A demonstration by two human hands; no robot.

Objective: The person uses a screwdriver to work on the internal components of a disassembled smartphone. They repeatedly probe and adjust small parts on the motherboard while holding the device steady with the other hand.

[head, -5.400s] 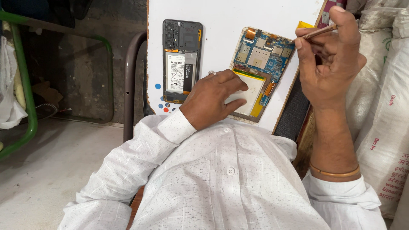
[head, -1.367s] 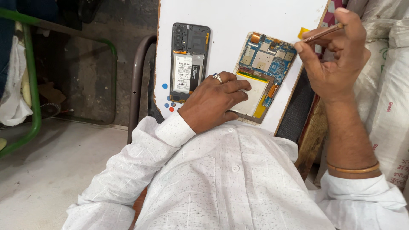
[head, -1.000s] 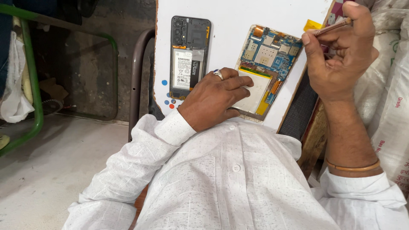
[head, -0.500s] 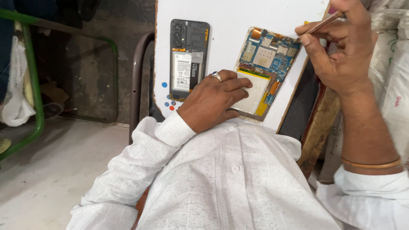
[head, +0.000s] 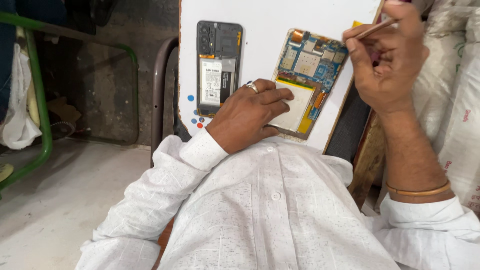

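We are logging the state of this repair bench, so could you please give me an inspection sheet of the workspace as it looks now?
Surface: white board, resting on the lap, coloured dots at its lower left corner.
Job's things: opened device with blue circuit board and pale battery showing; thin tool.
Clutter: second opened phone, black, lying apart to the left on the board.
Grippers: left hand presses on the opened device's battery end; right hand pinches the thin tool above its top right corner.
Cables: nothing seen.
Surroundings: green metal frame, concrete floor, white sacks to the right.
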